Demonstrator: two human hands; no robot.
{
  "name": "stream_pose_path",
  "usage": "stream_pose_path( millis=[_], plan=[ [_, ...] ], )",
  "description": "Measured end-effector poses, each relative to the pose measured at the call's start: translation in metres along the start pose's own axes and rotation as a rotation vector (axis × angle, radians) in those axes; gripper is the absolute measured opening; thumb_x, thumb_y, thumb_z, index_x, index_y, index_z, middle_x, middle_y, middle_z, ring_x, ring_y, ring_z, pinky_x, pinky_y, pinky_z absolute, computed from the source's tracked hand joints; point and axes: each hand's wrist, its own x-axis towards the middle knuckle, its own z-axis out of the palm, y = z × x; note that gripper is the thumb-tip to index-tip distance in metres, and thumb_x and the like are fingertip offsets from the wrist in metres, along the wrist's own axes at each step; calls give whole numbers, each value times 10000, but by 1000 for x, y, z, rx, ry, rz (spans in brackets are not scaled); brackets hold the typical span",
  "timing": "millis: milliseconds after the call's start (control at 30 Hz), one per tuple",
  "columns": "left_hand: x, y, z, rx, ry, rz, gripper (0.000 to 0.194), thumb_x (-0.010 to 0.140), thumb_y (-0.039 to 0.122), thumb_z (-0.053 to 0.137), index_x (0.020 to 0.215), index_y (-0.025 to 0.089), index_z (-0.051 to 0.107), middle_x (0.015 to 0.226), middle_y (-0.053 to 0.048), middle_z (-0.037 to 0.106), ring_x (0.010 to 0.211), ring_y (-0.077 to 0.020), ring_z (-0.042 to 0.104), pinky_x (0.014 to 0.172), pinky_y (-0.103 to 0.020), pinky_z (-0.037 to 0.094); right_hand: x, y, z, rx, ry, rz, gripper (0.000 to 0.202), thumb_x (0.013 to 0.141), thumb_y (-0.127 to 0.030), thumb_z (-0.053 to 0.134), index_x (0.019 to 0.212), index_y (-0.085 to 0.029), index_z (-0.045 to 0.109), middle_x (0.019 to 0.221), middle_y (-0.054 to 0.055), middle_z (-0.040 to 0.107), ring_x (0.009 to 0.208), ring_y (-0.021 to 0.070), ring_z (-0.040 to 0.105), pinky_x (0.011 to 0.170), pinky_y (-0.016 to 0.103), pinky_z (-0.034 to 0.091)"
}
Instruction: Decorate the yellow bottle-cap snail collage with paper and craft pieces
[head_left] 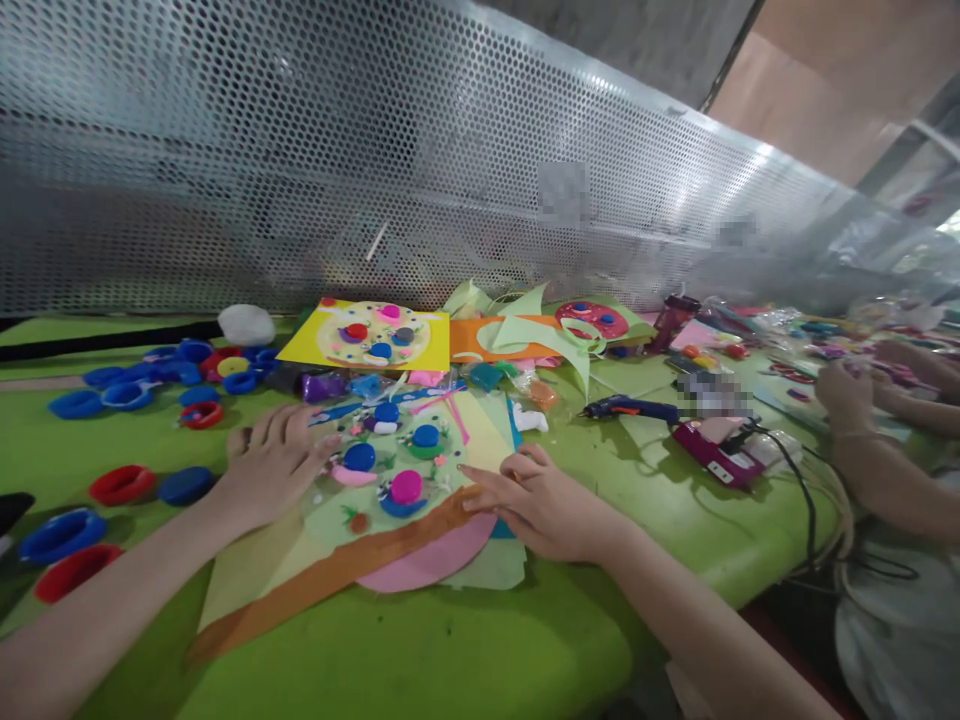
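Note:
On the green table lies a paper collage (397, 445), a pale green round decorated with blue and pink bottle caps, clay bits and small beads. Brown paper (352, 560) and pink paper (442, 560) stick out under its near side. My left hand (274, 460) rests on the collage's left edge, fingers spread and bent over the paper. At the right edge, my right hand (540, 505) touches the sheet near small beads, its index finger stretched out and the other fingers loosely bent. Neither hand visibly holds a thing.
Blue and red rings (124, 485) lie to the left. Behind is a finished-looking yellow card (439, 345). A glue gun (634, 408) lies to the right, near a magenta box (720, 455) with cords. A co-worker's hands (847, 400) are at far right. A perforated metal panel (300, 150) stands behind.

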Motion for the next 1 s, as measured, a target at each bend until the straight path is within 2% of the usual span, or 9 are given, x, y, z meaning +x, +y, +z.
stream_pose_path(
  millis=[100,233,600,700,833,933,1000],
  plan=[
    [1,-2,2,4,-5,4,782,767,591,52,1293,98,355,1346,-185,360,1301,-323,231,982,-541,210,-3,0,-3,-54,13,30,450,905,-164,340,1346,-77,352,773,93,575,810,226,435,810,394,351],
    [2,-3,3,5,3,11,772,778,591,45,1289,105,358,1332,-177,375,1291,-324,244,979,-548,210,-6,-1,-8,-79,-1,59,432,898,-172,340,1318,-91,400,729,75,537,782,220,437,808,385,359],
    [0,-2,-1,12,-9,10,765,763,575,73,1275,92,373,1278,-183,417,1257,-329,293,974,-535,223,-13,10,-10,-81,40,141,474,849,-151,397,1320,-150,449,757,81,563,760,214,481,787,380,411],
    [0,-2,-1,13,6,14,756,768,577,82,1264,94,386,1261,-183,431,1249,-335,304,960,-539,235,-14,14,-9,48,71,144,510,848,-139,407,1357,-166,393,841,88,630,857,223,498,826,384,412],
    [1,-1,1,13,22,23,755,776,579,81,1258,90,396,1254,-187,444,1249,-345,304,949,-546,245,-13,18,-6,171,130,83,605,857,-110,400,1426,-218,223,927,32,689,1021,217,465,904,382,372],
    [1,0,1,12,28,19,760,779,582,72,1264,90,388,1261,-191,441,1246,-348,309,944,-548,252,-11,16,-2,143,63,41,581,874,-134,390,1424,-212,222,1032,49,666,1068,217,455,901,380,366],
    [1,0,1,11,25,18,764,779,586,67,1271,94,381,1271,-191,435,1250,-345,304,948,-544,252,-9,13,-1,88,17,28,542,883,-151,377,1412,-173,262,1022,86,654,1071,229,461,886,387,367]
  ],
)
